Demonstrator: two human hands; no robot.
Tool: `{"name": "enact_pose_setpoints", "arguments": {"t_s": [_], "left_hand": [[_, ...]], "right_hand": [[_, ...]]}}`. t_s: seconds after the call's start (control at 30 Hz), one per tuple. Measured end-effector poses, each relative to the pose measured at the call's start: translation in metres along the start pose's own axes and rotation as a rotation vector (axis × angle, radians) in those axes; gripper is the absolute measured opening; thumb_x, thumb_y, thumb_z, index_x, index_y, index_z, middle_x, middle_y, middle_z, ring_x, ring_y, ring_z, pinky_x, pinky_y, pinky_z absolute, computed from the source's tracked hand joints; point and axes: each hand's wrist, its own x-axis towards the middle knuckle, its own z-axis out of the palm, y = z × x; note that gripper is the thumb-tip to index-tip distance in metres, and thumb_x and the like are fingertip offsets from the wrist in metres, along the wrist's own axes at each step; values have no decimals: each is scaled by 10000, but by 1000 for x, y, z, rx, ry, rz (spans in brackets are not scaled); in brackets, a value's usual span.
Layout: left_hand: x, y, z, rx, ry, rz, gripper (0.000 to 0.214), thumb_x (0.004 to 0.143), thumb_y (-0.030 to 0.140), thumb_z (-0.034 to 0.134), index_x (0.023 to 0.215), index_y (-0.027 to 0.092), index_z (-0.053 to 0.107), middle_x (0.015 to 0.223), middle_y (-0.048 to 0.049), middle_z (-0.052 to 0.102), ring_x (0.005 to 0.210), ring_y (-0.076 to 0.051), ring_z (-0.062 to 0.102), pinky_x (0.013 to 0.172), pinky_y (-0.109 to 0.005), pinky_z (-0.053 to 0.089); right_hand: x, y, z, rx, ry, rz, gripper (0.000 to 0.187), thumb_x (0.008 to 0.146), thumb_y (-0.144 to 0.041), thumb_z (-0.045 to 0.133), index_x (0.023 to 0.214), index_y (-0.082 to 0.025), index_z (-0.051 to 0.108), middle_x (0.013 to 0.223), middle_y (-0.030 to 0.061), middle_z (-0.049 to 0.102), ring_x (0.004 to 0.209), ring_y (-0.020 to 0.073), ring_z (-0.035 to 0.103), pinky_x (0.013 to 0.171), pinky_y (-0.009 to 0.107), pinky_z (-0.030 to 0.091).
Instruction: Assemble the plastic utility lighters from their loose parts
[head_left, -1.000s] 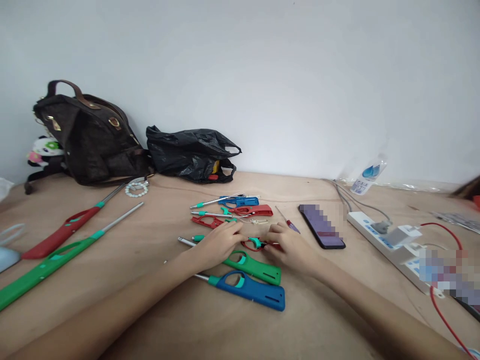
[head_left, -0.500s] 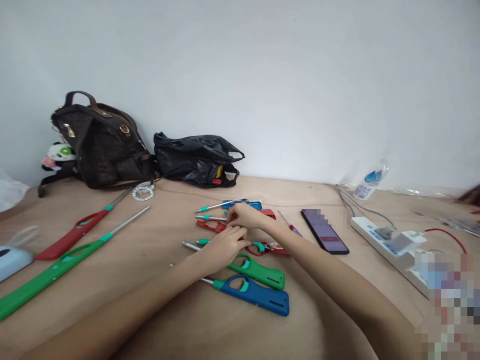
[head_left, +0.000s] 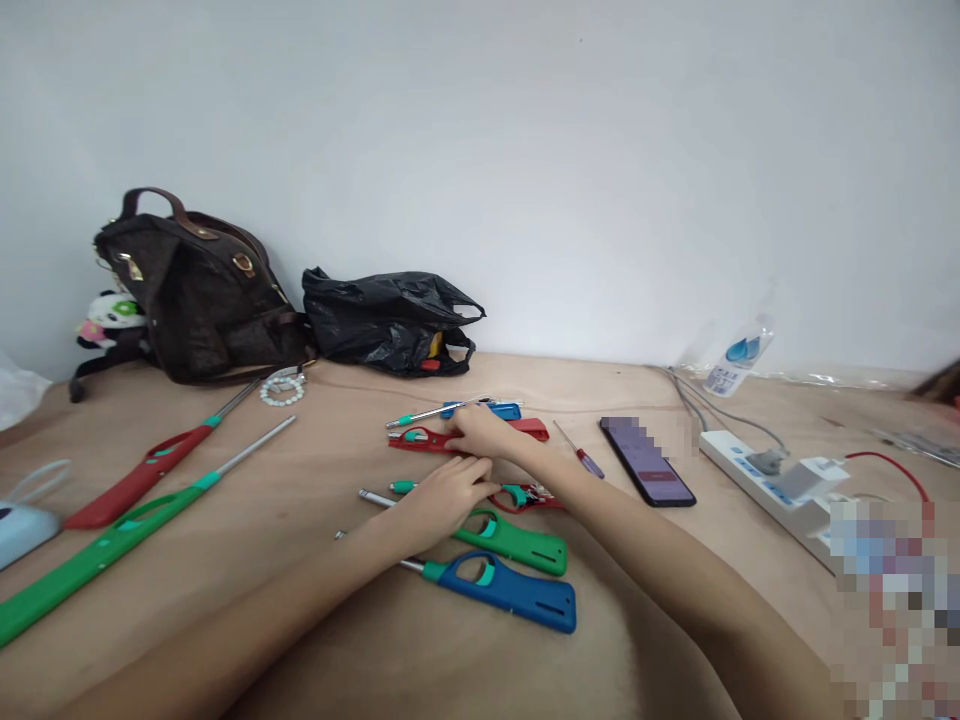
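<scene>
My right hand (head_left: 478, 432) is closed on a red lighter casing (head_left: 418, 440) of a long-necked gas lighter; its back end shows past my hand. Just nearer, my left hand (head_left: 456, 492) has its fingers bent together above an opened red lighter (head_left: 519, 495) with inner parts exposed; its fingertips are partly hidden. Closer to me lie a green lighter (head_left: 517, 542) and a blue lighter (head_left: 506, 590), their metal necks partly under my left forearm. Behind my right hand lies a blue casing (head_left: 504, 411) with a metal tube (head_left: 420, 415).
A screwdriver (head_left: 581, 455) and phone (head_left: 646, 462) lie right of my hands, then a power strip (head_left: 757, 490) with cables. At left are long red (head_left: 150, 475) and green lighters (head_left: 105, 560). A dark bag (head_left: 202, 300) and black plastic bag (head_left: 382, 320) stand against the wall.
The red casing has moved back and now lies around the metal tube it was apart from. My right hand has shifted slightly nearer with it. My left hand has hardly moved.
</scene>
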Motion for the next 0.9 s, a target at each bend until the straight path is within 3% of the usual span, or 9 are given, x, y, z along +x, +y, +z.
{"name": "enact_pose_setpoints", "arguments": {"t_s": [0.23,0.4,0.53,0.63,0.77,0.9], "left_hand": [[0,0,-4,-66,-30,-25,303,942,94,429,1104,184,668,902,-59,539,825,-201,542,749,-300,465],[1,-1,-6,-251,1,-39,347,945,86,369,1071,198,673,978,-70,558,906,-201,556,810,-305,467],[2,0,-13,-333,-23,-90,365,935,78,358,1065,204,675,1029,-75,558,961,-203,549,858,-313,460],[3,1,-18,-391,-34,-110,363,934,83,373,1066,213,685,1043,-72,550,970,-200,543,878,-309,454],[3,0,-18,-440,-34,-163,329,943,110,406,1058,219,695,1033,-66,544,980,-202,537,878,-300,450],[3,-1,-15,-445,-48,-234,289,925,114,462,1053,219,698,1045,-63,539,1014,-214,530,923,-337,430]], "right_hand": [[-22,18,-10,153,264,102,233,934,-138,395,869,-140,619,841,90,667,753,177,584,695,261,379],[-77,42,-16,334,370,125,261,979,-213,277,919,-161,526,699,-3,550,609,134,494,595,234,378],[-126,52,-6,752,318,115,353,990,-454,307,819,-196,479,597,-56,389,505,117,372,491,232,308],[-151,53,5,656,391,206,460,1000,-477,248,696,-202,455,622,-18,445,568,137,440,558,258,356],[-162,50,12,461,436,183,320,999,-405,333,990,-198,576,907,59,623,856,201,587,777,318,445],[-163,49,13,377,427,130,264,985,-361,395,1108,-197,562,1083,104,610,1023,225,581,905,363,450]]}}
